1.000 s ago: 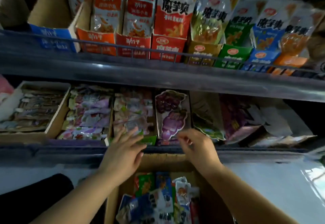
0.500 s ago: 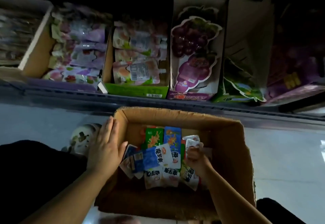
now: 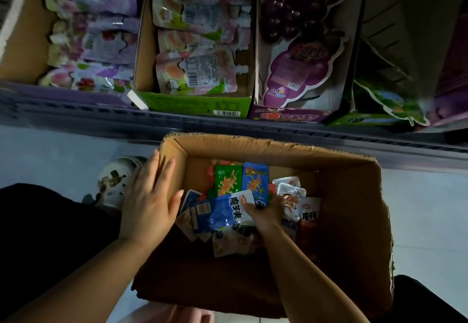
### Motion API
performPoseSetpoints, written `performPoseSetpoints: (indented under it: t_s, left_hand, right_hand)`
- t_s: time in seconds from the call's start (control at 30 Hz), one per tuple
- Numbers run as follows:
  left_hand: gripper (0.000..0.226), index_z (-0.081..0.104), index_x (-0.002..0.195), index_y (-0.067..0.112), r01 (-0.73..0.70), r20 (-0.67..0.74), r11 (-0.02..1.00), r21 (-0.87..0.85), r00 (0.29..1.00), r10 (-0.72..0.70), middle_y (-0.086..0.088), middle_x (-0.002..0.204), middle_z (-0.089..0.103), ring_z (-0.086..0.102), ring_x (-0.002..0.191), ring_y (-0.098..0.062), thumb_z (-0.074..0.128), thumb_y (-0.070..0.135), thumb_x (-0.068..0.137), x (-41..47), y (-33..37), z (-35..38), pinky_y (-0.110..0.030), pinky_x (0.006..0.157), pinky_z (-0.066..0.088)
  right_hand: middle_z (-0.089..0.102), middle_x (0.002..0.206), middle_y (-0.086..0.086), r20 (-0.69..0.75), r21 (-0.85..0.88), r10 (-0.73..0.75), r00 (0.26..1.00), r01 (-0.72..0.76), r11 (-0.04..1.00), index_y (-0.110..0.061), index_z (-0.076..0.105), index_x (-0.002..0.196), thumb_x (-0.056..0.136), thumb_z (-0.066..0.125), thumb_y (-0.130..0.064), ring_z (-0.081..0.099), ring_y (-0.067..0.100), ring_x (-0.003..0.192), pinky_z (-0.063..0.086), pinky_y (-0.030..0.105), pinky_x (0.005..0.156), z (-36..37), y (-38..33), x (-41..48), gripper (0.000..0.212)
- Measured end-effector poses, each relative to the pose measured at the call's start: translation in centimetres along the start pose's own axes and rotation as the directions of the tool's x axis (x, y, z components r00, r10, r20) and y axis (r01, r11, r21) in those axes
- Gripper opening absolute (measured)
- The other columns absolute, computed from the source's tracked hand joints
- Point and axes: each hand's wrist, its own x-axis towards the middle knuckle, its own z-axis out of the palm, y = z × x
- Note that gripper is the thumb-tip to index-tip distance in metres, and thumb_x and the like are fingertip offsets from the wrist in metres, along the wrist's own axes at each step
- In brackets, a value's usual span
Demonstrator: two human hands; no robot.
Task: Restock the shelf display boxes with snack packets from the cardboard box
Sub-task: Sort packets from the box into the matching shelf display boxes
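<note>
Since half a second ago the right hand has moved left across the pile, from the white packets onto a blue packet. It now grips that packet's white end, with the thumb on top. The left hand is still on the left wall of the cardboard box, fingers straight and relaxed.

The box stands on the floor just in front of the shelf. It holds a loose pile of small packets. A green packet and a second blue one stand at the far side. The gripped packet lies on top, glossy blue with dark characters on its white end.

On the shelf, a green display box holds pale spouted pouches. To its right, a purple display box holds a grape-shaped pouch.
</note>
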Motion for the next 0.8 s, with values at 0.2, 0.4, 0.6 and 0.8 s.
performPoseSetpoints:
  t_s: [0.2,0.4,0.6,0.8]
  left_hand:
    - [0.054,0.042,0.126,0.006,0.012,0.017,1.0,-0.013,1.0,-0.012,-0.028,0.13,0.046,0.034,0.114,-0.032,0.038,0.035,0.08,0.0,-0.1,0.1,-0.054,0.087,0.041]
    - [0.053,0.037,0.127,0.011,0.045,0.091,0.997,-0.063,0.995,-0.039,-0.027,0.132,0.046,0.047,0.114,-0.038,0.037,0.034,0.08,0.1,-0.3,0.0,-0.057,0.088,0.042]
    - [0.053,0.038,0.127,0.011,0.04,0.107,0.997,-0.062,0.994,-0.033,-0.027,0.131,0.047,0.037,0.115,-0.033,0.037,0.034,0.079,0.2,-0.4,-0.1,-0.057,0.088,0.041]
    - [0.051,0.041,0.125,0.01,0.049,0.134,0.996,-0.07,0.99,-0.039,-0.027,0.129,0.049,0.049,0.112,-0.038,0.037,0.034,0.079,0.2,-0.3,-0.3,-0.056,0.087,0.042]
  right_hand:
    - [0.064,0.115,0.018,0.024,0.104,0.105,0.994,-0.107,0.989,0.002,0.053,0.119,0.072,0.069,0.006,0.063,0.028,0.101,0.047,0.019,0.063,2.0,-1.4,-0.4,0.049]
    - [0.057,0.123,0.026,0.181,0.027,0.127,0.975,-0.133,0.991,0.007,0.055,0.119,0.084,0.058,0.004,0.055,0.037,0.112,0.034,0.003,0.036,2.7,-2.8,-0.9,0.035]
    - [0.058,0.122,0.023,0.202,-0.035,0.118,0.972,-0.113,0.993,0.003,0.054,0.12,0.085,0.058,0.0,0.056,0.035,0.111,0.045,0.013,0.054,2.6,-3.0,-1.2,0.035]
    - [0.064,0.114,0.016,0.189,-0.124,0.035,0.981,-0.012,0.992,-0.004,0.061,0.112,0.085,0.06,-0.006,0.061,0.03,0.104,0.05,0.036,0.085,1.1,-3.5,-1.9,0.028]
